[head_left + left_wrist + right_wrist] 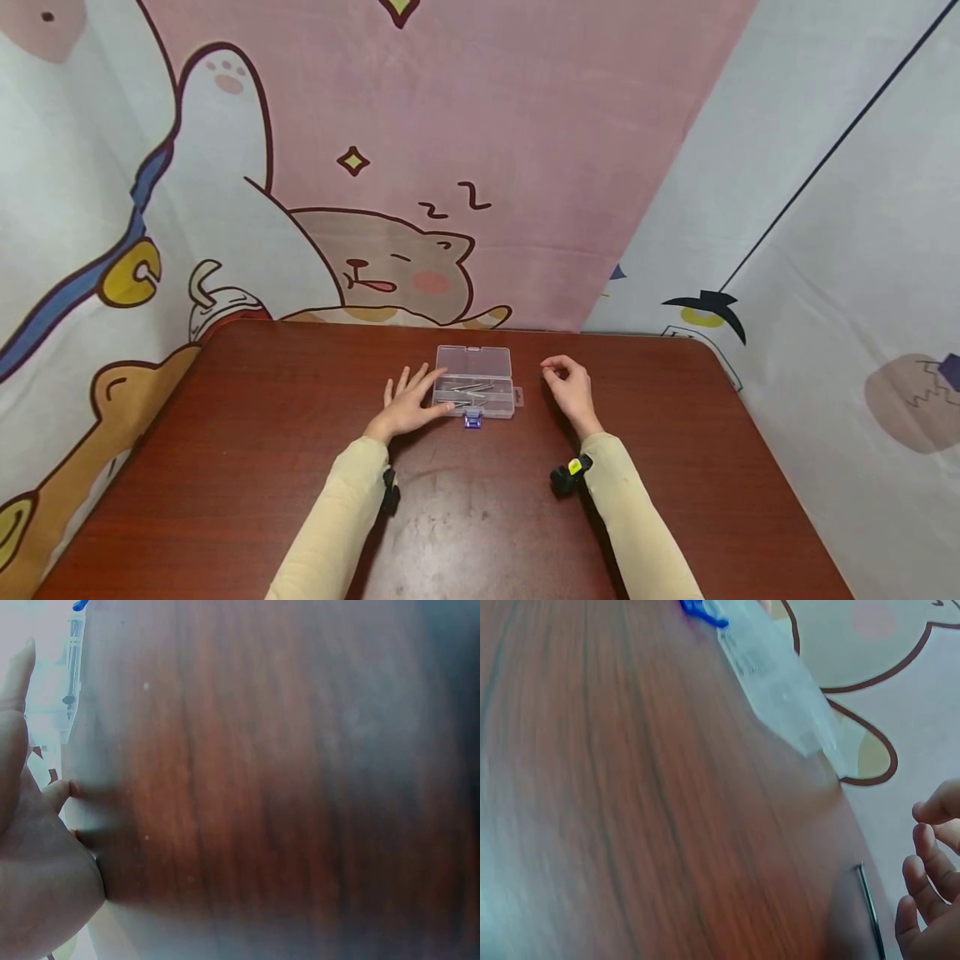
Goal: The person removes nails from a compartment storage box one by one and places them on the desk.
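A clear plastic storage box [495, 410] with its lid [474, 363] raised stands on the table, and a blue latch [472, 422] juts from its front. Several thin metal nails [471, 387] lie in its compartments. My left hand [407, 412] is at the box's left side, fingers spread and thumb straight along the front corner. To the right of the box, my right hand [572, 392] hovers with loosely bent fingers, thumb close to the index finger. Nothing shows between them. Beside this hand, in the right wrist view, a single nail [870, 911] lies on the tabletop.
The brown wooden table [480, 517] ends at a cloth backdrop [562, 167] printed with cartoon animals. A small clear tab [518, 397] sticks out from the box's right side. Black wrist cameras, one of them [566, 477] at the right sleeve, sit under both forearms.
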{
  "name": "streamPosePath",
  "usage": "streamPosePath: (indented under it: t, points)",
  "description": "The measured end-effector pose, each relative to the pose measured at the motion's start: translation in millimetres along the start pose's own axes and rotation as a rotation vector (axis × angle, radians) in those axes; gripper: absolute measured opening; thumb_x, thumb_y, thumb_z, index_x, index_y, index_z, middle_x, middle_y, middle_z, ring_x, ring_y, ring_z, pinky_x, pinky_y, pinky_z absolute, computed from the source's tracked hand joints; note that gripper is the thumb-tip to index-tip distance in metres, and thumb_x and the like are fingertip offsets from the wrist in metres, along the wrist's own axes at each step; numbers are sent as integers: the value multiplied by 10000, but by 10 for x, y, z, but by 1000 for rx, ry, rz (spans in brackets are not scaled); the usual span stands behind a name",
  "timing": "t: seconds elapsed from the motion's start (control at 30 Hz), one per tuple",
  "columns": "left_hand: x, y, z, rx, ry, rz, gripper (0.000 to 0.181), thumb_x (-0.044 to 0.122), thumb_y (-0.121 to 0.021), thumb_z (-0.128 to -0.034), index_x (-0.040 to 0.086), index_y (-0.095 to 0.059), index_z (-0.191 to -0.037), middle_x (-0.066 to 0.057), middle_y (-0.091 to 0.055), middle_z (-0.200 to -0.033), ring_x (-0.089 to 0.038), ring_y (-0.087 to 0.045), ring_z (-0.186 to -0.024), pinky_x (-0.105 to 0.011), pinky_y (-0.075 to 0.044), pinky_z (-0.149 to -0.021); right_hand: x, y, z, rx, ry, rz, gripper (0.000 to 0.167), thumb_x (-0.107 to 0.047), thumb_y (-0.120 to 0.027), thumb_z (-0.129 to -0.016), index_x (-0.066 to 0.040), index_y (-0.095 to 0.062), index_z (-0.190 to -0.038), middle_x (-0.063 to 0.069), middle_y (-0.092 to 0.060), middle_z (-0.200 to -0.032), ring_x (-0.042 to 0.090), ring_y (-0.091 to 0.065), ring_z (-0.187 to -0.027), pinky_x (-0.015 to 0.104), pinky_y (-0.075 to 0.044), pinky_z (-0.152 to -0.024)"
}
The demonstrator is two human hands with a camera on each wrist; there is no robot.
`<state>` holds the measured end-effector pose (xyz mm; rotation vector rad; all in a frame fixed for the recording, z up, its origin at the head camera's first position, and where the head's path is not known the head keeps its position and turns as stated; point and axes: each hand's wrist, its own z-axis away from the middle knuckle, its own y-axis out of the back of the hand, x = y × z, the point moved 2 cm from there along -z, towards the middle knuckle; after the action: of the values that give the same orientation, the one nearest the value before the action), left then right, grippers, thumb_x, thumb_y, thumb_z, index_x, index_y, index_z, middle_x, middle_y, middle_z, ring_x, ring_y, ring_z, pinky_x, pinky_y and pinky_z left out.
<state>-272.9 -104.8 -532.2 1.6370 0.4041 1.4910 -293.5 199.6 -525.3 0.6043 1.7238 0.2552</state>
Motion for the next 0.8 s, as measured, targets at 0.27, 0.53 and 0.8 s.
streamPosePath:
  t: [0.27, 0.53, 0.8]
  points:
    - [16, 19, 1, 2, -2, 10, 721, 468, -631, -904, 215, -342, -1513, -177, -177, -1577, -436, 5, -1431, -636, 50, -1062, -113, -158, 52, -61, 32, -61, 74, 12, -644, -872, -8, -706, -907, 94, -665, -841, 199, -555, -747, 263, -421, -667]
    - [16, 15, 4, 4, 4, 2, 731, 488, -630, -897, 227, -340, -1514, -167, -183, -1578, -430, 4, -1433, -636, 50, -1062, -222, -308, 108, -132, 83, -90, 91, 51, -630, -843, 8, -697, -888, 83, -646, -793, 199, -554, -720, 264, -426, -633]
    - [13, 12, -2, 10, 6, 2, 733, 497, -631, -892, 235, -342, -1512, -166, -189, -1577, -430, -6, -1432, -635, 41, -1063, -336, -410, 149, -149, 153, -77, 114, 71, -618, -823, -4, -697, -858, 61, -644, -773, 162, -553, -713, 238, -429, -644]
